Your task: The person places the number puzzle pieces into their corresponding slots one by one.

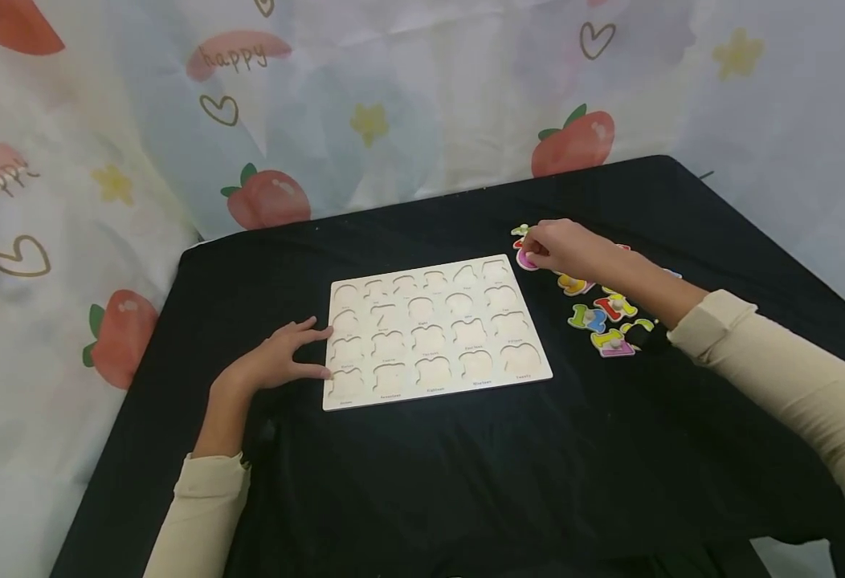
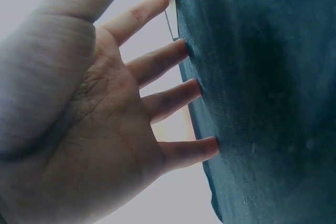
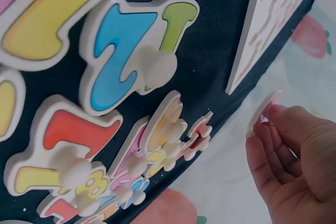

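On the black cloth lies a pale wooden puzzle board (image 1: pixel 411 391) with rows of number-shaped recesses and small printed words. My left hand (image 1: pixel 271 357) is at its left edge, thumb and a fingertip right at the rim. The left wrist view shows that hand's (image 2: pixel 105 108) fingers straight and spread. Beyond the board's far right corner, my right hand (image 1: pixel 560 243) pinches a pink number puzzle piece (image 1: pixel 527 261). In the right wrist view this piece (image 3: pixel 264 112) appears nearly edge-on between the thumb and fingers of the right hand (image 3: pixel 294 156).
Several colourful number pieces with white knobs lie right of the board, among them a green-and-blue 12 (image 3: pixel 123 51) and a red-and-yellow 11 (image 3: pixel 79 135). The black-covered table (image 1: pixel 422 490) meets a printed fabric backdrop (image 1: pixel 422 104) at the back and sides.
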Motion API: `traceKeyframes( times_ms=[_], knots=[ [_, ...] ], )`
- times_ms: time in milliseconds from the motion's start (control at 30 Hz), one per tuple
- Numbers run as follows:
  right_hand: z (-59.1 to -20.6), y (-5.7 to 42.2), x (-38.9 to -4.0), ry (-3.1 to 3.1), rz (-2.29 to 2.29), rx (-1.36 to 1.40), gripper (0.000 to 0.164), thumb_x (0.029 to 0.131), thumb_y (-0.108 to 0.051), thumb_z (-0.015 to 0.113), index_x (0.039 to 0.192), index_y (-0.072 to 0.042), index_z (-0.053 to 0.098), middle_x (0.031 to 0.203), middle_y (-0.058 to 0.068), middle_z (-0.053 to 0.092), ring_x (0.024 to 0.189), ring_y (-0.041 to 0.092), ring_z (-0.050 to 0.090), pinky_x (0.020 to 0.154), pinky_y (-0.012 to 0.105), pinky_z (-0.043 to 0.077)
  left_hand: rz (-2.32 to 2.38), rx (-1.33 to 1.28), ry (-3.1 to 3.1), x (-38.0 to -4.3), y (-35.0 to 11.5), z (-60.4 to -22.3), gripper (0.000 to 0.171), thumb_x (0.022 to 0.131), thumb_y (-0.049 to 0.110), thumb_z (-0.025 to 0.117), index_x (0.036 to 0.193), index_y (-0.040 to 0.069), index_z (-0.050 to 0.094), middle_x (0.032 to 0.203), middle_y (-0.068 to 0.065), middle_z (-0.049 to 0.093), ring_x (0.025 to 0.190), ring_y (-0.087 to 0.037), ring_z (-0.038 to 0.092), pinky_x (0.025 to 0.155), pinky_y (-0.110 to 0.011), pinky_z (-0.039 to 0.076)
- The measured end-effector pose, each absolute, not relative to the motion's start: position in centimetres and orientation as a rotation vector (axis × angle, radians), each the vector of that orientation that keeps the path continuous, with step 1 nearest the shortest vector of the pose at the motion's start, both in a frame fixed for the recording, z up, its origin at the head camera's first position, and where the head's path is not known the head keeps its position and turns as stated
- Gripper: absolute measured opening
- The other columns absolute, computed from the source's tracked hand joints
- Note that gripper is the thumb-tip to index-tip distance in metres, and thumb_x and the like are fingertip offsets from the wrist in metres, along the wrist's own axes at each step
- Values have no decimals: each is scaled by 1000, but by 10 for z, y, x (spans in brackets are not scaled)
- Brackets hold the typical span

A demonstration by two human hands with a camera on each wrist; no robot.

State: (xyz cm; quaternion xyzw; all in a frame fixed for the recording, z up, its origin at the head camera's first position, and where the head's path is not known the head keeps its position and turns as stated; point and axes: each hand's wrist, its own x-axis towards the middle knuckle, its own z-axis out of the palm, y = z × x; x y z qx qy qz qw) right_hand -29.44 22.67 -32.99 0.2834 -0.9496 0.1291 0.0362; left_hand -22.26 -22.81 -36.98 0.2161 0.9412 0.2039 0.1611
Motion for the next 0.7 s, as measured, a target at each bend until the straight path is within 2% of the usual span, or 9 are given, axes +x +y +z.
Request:
traceKeyframes(
  times_ms=[200,700],
  knots=[
    [-333,218,-300,-2897,406,926,11,83,-1,69,93,3,65,83,9,61,75,22,56,71,37,52,603,596,2688,-222,-229,-372,81,80,43,72,144,7,38,151,-23,21,137,-46,11,103,-66,13],
    [-331,180,-311,-3034,415,950,10,87,-7,68,95,-1,67,85,8,60,77,21,54,71,34,52,566,564,2685,-223,-231,-370,81,82,45,70,146,10,35,152,-22,18,138,-45,7,99,-71,6]
  ],
)
